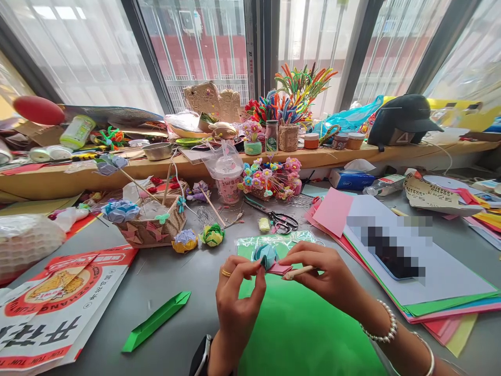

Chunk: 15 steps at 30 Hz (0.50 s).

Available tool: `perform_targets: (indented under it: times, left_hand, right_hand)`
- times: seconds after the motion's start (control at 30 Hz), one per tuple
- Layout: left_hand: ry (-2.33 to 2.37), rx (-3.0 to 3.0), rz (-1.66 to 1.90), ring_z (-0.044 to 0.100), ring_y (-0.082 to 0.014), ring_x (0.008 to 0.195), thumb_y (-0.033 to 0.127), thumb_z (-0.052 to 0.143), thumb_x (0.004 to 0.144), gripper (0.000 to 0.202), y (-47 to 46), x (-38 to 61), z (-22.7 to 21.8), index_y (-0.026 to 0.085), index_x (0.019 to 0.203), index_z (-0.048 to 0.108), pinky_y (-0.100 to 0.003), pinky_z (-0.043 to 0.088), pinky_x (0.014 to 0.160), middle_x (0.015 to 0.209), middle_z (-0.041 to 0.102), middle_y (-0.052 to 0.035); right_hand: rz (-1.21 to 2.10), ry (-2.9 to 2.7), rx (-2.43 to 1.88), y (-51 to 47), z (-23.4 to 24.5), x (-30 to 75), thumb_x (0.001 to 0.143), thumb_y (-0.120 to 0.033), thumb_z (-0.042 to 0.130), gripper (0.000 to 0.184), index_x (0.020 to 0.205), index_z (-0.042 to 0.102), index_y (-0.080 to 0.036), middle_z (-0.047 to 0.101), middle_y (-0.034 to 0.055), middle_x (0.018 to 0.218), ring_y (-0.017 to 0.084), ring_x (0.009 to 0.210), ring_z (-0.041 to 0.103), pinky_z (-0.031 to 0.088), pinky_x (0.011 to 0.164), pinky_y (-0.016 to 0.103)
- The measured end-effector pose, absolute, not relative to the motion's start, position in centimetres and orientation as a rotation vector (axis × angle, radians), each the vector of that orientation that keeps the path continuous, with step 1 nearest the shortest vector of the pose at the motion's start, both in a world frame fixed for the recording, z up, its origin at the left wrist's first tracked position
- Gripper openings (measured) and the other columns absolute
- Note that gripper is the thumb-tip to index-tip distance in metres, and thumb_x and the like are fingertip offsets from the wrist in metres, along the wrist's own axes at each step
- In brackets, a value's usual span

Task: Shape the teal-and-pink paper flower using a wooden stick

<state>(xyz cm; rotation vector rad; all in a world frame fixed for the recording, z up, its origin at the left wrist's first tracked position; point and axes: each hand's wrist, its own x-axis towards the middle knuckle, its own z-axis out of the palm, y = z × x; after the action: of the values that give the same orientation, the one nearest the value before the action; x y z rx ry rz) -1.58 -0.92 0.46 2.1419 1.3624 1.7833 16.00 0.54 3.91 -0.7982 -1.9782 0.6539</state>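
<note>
My left hand [239, 300] is closed, pinching the dark teal tip of a folded paper flower [261, 253] between thumb and fingers. The flower has pale blue petals and a pink folded part [279, 268] on its right. My right hand [326, 269] grips this pink part with its fingertips. A short pale stick [299, 272] also lies across the right fingers. Both hands are above a bright green sheet [297, 324]. On the grey table to the left rests a folded green paper strip [156, 321].
Finished paper flowers, one yellow and purple [185, 241], one green and yellow [212, 235], sit near a decorated cardboard basket [146, 232]. Black-handled scissors [284, 223] lie beyond my hands. Coloured paper sheets [450, 277] are stacked at right; a printed paper bag [66, 303] lies at left.
</note>
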Motion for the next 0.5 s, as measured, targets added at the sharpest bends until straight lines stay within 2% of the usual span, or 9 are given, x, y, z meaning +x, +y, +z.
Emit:
perform_targets:
  times: [0.1,0.2,0.3,0.4,0.5]
  left_hand:
    - [1.417,2.129,1.728,0.047,-0.0111,0.058,0.012,0.054,0.078,0.014,-0.81,-1.47,0.34,0.02,0.089,0.055,-0.025,0.043,0.055,0.067,0.051,0.0027]
    - [1.454,2.172,1.785,0.049,-0.013,0.063,0.015,0.057,0.077,0.031,-0.88,-1.46,0.4,0.02,0.106,0.05,-0.027,0.044,0.058,0.076,0.054,-0.0001]
    - [1.438,2.463,1.814,0.048,-0.0157,0.072,0.014,0.065,0.072,0.028,-1.01,-1.51,0.53,0.023,0.098,0.059,-0.028,0.042,0.064,0.083,0.053,-0.0029]
    - [1.464,2.633,1.722,0.045,-0.0167,0.071,0.017,0.068,0.07,0.018,-1.02,-1.45,0.6,0.024,0.086,0.066,-0.029,0.038,0.066,0.08,0.053,-0.0034]
    - [1.465,2.639,1.679,0.044,-0.0175,0.069,0.017,0.066,0.072,0.014,-1.0,-1.22,0.59,0.022,0.085,0.067,-0.029,0.035,0.063,0.075,0.055,-0.0035]
  right_hand:
    - [0.643,-1.968,-0.82,0.56,3.75,15.9,0.082,-0.025,0.059,0.013,0.088,0.068,-0.019,0.065,0.0045,0.078,0.014,0.072,0.06,0.049,0.064,0.025]
    - [0.644,-1.946,-0.891,0.63,3.7,15.88,0.082,-0.027,0.059,0.014,0.087,0.068,-0.017,0.065,0.0056,0.078,0.016,0.071,0.06,0.049,0.063,0.027]
    - [0.659,-1.959,-0.936,0.66,3.77,15.89,0.083,-0.029,0.058,0.015,0.085,0.067,-0.018,0.065,0.0052,0.077,0.015,0.069,0.059,0.049,0.06,0.026]
    - [0.651,-1.986,-0.916,0.65,3.67,15.82,0.083,-0.03,0.057,0.016,0.086,0.067,-0.018,0.064,0.0049,0.077,0.015,0.068,0.059,0.048,0.061,0.025]
    - [0.637,-1.998,-0.879,0.6,3.29,15.63,0.083,-0.026,0.056,0.014,0.088,0.066,-0.018,0.063,0.0046,0.078,0.015,0.068,0.059,0.048,0.061,0.025]
